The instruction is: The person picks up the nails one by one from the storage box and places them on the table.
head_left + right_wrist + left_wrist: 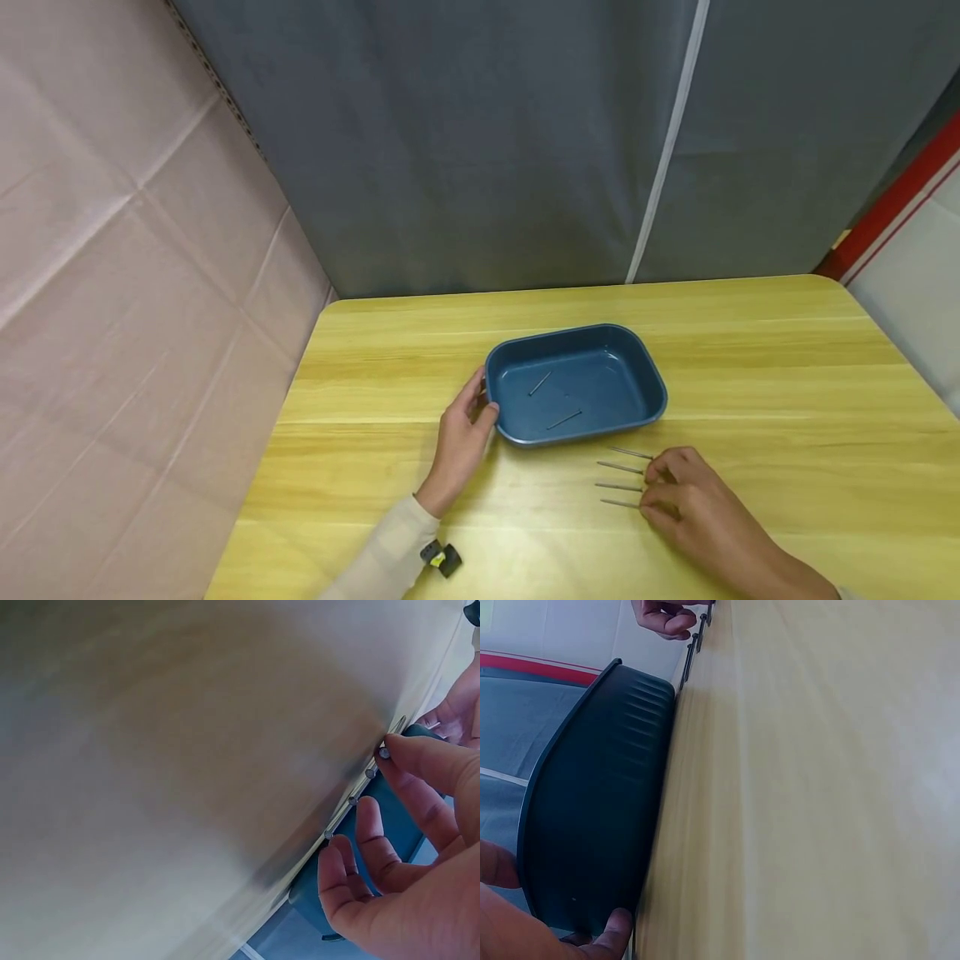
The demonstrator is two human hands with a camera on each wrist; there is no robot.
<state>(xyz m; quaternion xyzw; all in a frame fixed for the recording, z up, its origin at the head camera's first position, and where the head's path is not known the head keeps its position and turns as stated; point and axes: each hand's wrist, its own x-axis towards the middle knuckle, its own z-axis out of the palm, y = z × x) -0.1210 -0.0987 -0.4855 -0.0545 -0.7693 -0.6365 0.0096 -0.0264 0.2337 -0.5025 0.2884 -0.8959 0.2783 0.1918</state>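
Observation:
A dark blue rectangular tray [613,387] stands on the table, with two nails [564,419] lying apart on its floor. My left hand [459,443] grips its left end, the thumb at the rim and fingers against the outer wall, as the left wrist view [592,802] also shows. In front of the tray, several nails [618,487] lie in a row, tips to the left and heads to the right. My right hand [701,510] is at the heads; in the right wrist view its thumb and index finger pinch the nearest nail's head [385,752]. The other fingers are bent near the remaining heads.
The yellow wood-grain table [780,383] reaches to a grey curtain [480,150] at the back. A pale cloth wall [135,317] runs along the left. On the right is a white panel with a red band [900,196]. A small black device [442,558] sits on the left sleeve.

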